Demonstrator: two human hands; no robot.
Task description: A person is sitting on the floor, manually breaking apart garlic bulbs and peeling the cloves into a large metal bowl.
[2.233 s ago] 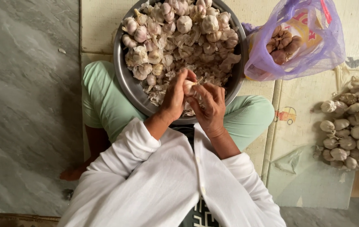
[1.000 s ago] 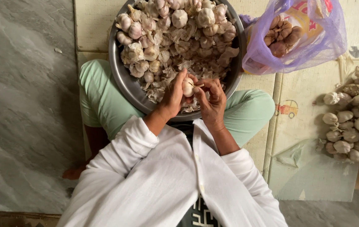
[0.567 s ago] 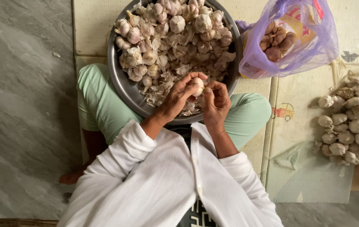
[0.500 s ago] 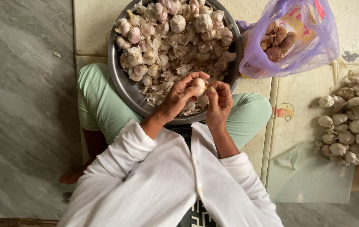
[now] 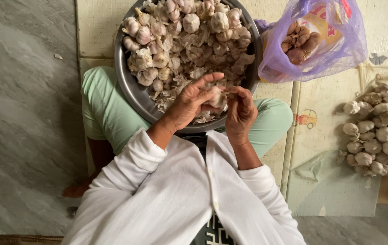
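- Steel bowl (image 5: 128, 86) heaped with garlic bulbs (image 5: 182, 31); purple bag (image 5: 314, 43) holds more.
- Left hand (image 5: 194, 102) fingers pinch one bulb (image 5: 215, 96); right hand (image 5: 240, 113) fingers curl closed against it.

A translucent purple plastic bag (image 5: 314, 43) sits at the upper right on the pale floor mat (image 5: 330, 181), touching the right rim of the round steel bowl (image 5: 132, 93). Inside it shows a packet with a yellow, red and white printed label (image 5: 328, 25) behind brownish garlic bulbs (image 5: 299, 43).
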